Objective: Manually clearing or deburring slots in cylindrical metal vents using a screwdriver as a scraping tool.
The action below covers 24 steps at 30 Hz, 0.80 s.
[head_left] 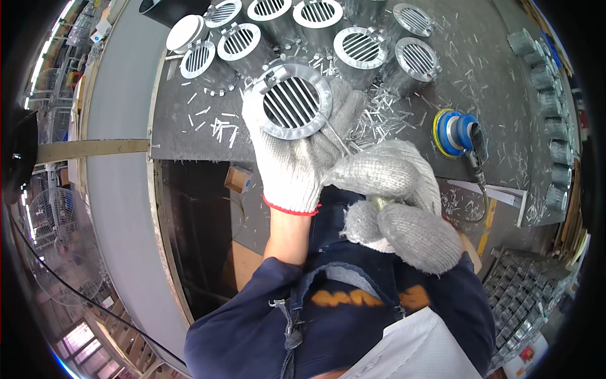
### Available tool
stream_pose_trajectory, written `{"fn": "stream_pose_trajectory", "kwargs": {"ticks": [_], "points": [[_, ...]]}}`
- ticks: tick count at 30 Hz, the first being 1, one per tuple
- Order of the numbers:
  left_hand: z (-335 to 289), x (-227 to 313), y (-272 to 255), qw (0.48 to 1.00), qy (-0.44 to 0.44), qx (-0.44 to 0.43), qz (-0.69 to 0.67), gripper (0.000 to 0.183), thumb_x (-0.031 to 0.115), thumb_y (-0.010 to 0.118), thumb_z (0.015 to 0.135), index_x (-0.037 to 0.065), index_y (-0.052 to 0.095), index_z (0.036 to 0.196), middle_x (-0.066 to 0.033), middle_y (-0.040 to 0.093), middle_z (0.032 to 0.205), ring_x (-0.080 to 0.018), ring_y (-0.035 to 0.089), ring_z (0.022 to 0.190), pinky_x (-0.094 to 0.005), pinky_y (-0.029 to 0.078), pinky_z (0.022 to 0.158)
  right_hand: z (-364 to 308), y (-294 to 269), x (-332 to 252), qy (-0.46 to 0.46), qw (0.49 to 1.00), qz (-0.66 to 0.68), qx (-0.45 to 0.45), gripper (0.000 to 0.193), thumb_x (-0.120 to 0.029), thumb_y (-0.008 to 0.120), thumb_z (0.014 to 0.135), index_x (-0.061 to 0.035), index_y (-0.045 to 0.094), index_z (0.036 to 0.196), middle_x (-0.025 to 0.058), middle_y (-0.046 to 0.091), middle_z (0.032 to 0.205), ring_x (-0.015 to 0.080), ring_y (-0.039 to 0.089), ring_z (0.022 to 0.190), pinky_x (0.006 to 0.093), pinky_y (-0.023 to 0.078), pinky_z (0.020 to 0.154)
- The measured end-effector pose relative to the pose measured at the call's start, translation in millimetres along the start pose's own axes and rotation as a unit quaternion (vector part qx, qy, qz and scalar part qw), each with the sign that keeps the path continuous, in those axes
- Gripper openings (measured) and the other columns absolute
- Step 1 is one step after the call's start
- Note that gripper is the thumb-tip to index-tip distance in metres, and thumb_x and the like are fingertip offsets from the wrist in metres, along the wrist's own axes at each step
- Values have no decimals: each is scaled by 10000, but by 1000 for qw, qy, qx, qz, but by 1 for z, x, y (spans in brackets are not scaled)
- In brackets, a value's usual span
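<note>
My left hand point(287, 167), in a white knit glove with a red cuff, holds up a round metal grate fitting point(291, 106). It has a ring rim, dark slots and a small hinge-like lug at its upper left. My right hand point(394, 183), in a worn grey-white glove, is closed round a thin-shafted tool that looks like a screwdriver point(339, 140). Its shaft reaches the fitting's lower right rim; whether the tip touches is unclear. Most of the handle is hidden in the fist, with a yellowish bit showing between the fingers.
Several similar grate-topped metal cylinders point(240, 42) stand along the bench's far side, beside a white round lid point(185, 33). Small metal slivers point(382, 114) litter the dark bench point(202, 142). A blue sander point(456, 132) lies right, with metal cups point(550, 101) along the right edge.
</note>
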<state>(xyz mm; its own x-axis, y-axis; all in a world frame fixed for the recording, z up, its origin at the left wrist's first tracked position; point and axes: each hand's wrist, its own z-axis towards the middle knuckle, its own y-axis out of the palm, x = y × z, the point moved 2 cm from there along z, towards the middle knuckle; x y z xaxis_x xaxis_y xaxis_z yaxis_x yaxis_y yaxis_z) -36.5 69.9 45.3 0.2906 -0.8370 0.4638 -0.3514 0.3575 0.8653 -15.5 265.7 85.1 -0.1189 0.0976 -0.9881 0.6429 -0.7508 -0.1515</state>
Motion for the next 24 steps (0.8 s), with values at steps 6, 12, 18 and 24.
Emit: {"fn": "stream_pose_trajectory", "kwargs": {"ticks": [6, 12, 18, 24], "points": [[-8, -6, -7, 1000, 19, 7, -5, 370, 370, 509, 1117, 120, 577, 1382, -59, 628, 1370, -218, 638, 1238, -415, 562, 1054, -8, 9, -1, 124, 962, 236, 59, 524, -272, 845, 811, -25, 737, 1261, 130, 721, 1262, 261, 696, 1146, 396, 551, 995], [-8, -5, -7, 999, -17, 28, 5, 388, 383, 524, 1111, 107, 585, 1378, -58, 644, 1352, -215, 644, 1229, -408, 559, 1058, 1, 5, -1, 102, 985, 134, 24, 473, -197, 836, 799, -9, 746, 1224, 146, 721, 1179, 242, 709, 1081, 348, 609, 835], [-10, -5, 0, 999, -42, 30, 19, 527, 507, 552, 1075, 100, 566, 1409, -92, 640, 1303, -238, 654, 1208, -411, 601, 1000, 45, 15, -12, -254, 944, -185, 103, 379, -87, 787, 830, 2, 710, 1190, 157, 734, 1078, 271, 721, 938, 364, 580, 746], [-14, -3, 15, 979, -120, -75, -146, 819, 714, 574, 976, 48, 490, 1446, -162, 608, 1323, -419, 659, 1147, -653, 541, 1049, 24, -12, -26, -345, 916, -207, 14, 342, -92, 695, 953, 39, 619, 1260, 213, 737, 1099, 290, 736, 868, 380, 572, 672]]}}
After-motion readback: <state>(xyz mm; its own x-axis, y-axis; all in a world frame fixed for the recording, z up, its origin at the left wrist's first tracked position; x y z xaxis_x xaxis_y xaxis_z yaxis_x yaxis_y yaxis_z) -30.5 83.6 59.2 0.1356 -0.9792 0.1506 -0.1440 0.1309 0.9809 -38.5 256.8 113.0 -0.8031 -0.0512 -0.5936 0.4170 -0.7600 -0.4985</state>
